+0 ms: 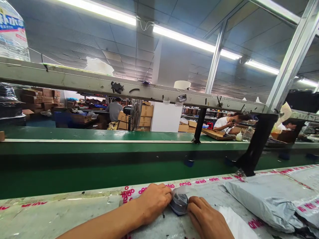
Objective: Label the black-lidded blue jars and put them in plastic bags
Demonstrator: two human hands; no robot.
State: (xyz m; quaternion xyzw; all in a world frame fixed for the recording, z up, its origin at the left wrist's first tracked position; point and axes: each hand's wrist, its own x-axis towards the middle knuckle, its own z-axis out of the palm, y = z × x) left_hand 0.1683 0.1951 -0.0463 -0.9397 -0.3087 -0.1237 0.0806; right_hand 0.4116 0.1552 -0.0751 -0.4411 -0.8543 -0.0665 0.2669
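Note:
A small dark grey, rounded item wrapped in clear plastic (179,201) sits on the covered bench between my hands. What is inside the wrapping I cannot make out. My left hand (156,201) is closed, its curled fingertips gripping the plastic on the left side. From the right, my right hand (208,217) pinches the wrapped item's other edge, with the thumb largely hidden. Just right of that hand lies a white sheet of thin material (236,225).
A grey plastic bag (264,204) lies at the right on the bench cover (82,212), which is printed with pink lettering. Beyond runs a green conveyor belt (99,169). Black-wrapped posts (259,146) carry a long shelf rail (149,89). Other people work in the background.

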